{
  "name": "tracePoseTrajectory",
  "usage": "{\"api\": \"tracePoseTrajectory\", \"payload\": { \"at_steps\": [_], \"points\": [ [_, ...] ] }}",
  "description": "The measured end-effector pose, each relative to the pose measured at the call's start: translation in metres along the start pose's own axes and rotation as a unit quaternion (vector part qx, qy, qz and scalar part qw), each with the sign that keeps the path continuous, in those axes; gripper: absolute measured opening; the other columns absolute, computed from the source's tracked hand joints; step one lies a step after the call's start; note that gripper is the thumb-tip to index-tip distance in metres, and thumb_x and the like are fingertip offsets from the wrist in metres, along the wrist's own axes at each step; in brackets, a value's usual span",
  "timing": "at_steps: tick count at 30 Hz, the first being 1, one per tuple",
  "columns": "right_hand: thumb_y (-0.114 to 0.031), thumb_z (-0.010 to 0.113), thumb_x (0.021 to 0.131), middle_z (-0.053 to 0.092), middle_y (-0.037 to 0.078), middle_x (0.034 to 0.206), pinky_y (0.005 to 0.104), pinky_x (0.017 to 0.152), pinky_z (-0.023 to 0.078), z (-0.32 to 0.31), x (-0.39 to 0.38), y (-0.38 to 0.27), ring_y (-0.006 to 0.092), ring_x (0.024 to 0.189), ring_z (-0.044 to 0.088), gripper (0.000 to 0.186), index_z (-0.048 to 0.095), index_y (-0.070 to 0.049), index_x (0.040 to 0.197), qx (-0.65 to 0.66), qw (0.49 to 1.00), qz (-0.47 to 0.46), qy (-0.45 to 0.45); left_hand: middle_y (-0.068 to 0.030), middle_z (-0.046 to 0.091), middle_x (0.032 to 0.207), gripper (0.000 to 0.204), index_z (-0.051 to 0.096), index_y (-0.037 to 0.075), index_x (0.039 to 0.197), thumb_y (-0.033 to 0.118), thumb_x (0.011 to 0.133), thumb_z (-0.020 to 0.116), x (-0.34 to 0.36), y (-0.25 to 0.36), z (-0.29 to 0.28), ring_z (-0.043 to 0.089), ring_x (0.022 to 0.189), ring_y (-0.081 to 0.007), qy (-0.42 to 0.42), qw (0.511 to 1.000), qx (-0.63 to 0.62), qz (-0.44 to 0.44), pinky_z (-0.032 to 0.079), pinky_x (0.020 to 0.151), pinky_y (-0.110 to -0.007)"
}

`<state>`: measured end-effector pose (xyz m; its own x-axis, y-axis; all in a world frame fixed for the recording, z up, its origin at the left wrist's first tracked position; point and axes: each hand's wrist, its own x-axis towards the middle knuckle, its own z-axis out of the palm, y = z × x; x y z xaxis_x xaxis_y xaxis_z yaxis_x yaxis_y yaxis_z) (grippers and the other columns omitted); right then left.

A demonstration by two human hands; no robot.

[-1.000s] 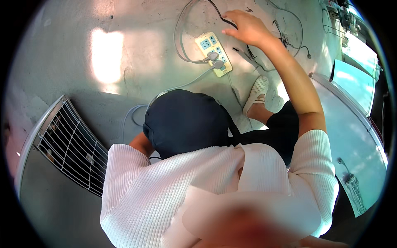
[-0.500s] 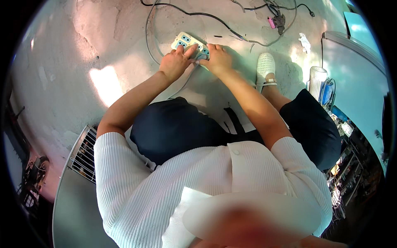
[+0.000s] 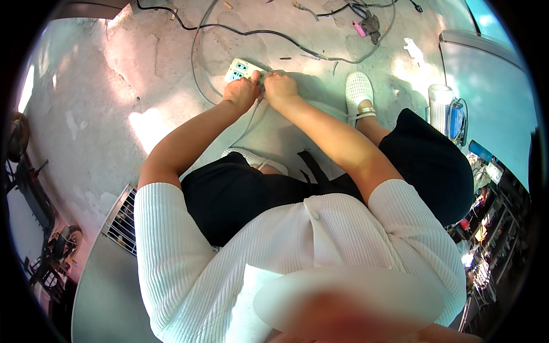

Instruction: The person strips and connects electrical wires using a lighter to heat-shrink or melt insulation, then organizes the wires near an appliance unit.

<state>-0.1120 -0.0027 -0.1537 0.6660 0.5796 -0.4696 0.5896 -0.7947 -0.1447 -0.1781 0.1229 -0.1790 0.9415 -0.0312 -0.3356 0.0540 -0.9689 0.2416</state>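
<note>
My left hand (image 3: 243,91) is closed at the lower part of the cream power strip (image 3: 235,68), with fingers bent and thumb toward my other hand. My right hand (image 3: 278,88) is beside it, fingers curled at the strip's right end. What exactly both grip is hidden under the fingers. A grey cord (image 3: 249,123) runs from under my hands toward my lower body. The upper sockets of the strip show above my left hand.
Loose cables (image 3: 286,40), a pink object (image 3: 359,28) and a white scrap (image 3: 413,51) lie ahead. My shoes (image 3: 358,91) are on the floor. A pale panel (image 3: 486,97), cylinders (image 3: 440,108) and clutter stand right; a wire grille (image 3: 120,220) and scooter-like object (image 3: 34,211) are left.
My right hand came down onto the power strip and my left hand joined it. Since half a second ago, both hands and the strip sit slightly lower in view, fingers more curled.
</note>
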Motion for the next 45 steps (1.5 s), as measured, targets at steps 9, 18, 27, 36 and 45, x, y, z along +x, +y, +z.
{"api": "tracePoseTrajectory", "payload": {
  "at_steps": [9, 18, 27, 36, 45],
  "points": [
    [-0.024, 0.075, 0.075, 0.067, 0.016, 0.105, 0.0373, 0.080, 0.055, -0.003, 0.003, -0.007, 0.0284, 0.100, 0.065, 0.067, 0.047, 0.003, 0.130, 0.018, 0.999, 0.012, -0.041, -0.0096, 0.066, 0.064, 0.033, 0.041, 0.011, 0.108, 0.040, 0.095, 0.050, -0.004, -0.001, 0.017, 0.067, 0.053, -0.0241, -0.025, 0.999, 0.031, -0.023, 0.050, 0.043, -0.035],
    [-0.028, 0.065, 0.084, 0.067, 0.017, 0.109, 0.0403, 0.082, 0.055, 0.001, 0.014, -0.005, 0.0317, 0.100, 0.066, 0.065, 0.041, -0.001, 0.138, 0.028, 0.994, 0.049, -0.094, -0.0103, 0.070, 0.073, 0.037, 0.043, 0.007, 0.108, 0.039, 0.092, 0.053, 0.003, 0.006, -0.006, 0.070, 0.064, -0.0256, -0.042, 0.992, -0.067, -0.100, 0.053, 0.053, -0.036],
    [-0.018, 0.060, 0.089, 0.069, 0.016, 0.101, 0.0396, 0.078, 0.056, -0.002, 0.010, -0.013, 0.0304, 0.095, 0.068, 0.050, 0.045, 0.005, 0.131, 0.003, 0.997, 0.034, -0.065, -0.0139, 0.070, 0.081, 0.027, 0.048, 0.005, 0.105, 0.025, 0.088, 0.055, 0.013, 0.006, -0.013, 0.070, 0.076, -0.0285, -0.062, 0.990, -0.077, -0.101, 0.054, 0.063, -0.038],
    [-0.023, 0.074, 0.078, 0.070, 0.017, 0.096, 0.0383, 0.077, 0.056, -0.003, 0.004, -0.008, 0.0313, 0.091, 0.069, 0.062, 0.047, 0.009, 0.124, 0.031, 0.999, 0.014, -0.009, -0.0174, 0.069, 0.078, 0.033, 0.047, 0.008, 0.106, 0.035, 0.090, 0.054, 0.006, 0.007, -0.005, 0.068, 0.073, -0.0357, -0.024, 0.983, -0.134, -0.124, 0.053, 0.062, -0.046],
    [-0.018, 0.074, 0.073, 0.070, 0.014, 0.095, 0.0376, 0.075, 0.056, -0.006, 0.009, -0.010, 0.0288, 0.090, 0.069, 0.036, 0.064, -0.001, 0.102, 0.064, 0.997, 0.034, -0.041, -0.0188, 0.068, 0.078, 0.038, 0.046, 0.005, 0.105, 0.039, 0.088, 0.054, -0.003, 0.005, -0.024, 0.068, 0.072, -0.0358, -0.036, 0.986, -0.120, -0.114, 0.053, 0.061, -0.046]
  ]
}}
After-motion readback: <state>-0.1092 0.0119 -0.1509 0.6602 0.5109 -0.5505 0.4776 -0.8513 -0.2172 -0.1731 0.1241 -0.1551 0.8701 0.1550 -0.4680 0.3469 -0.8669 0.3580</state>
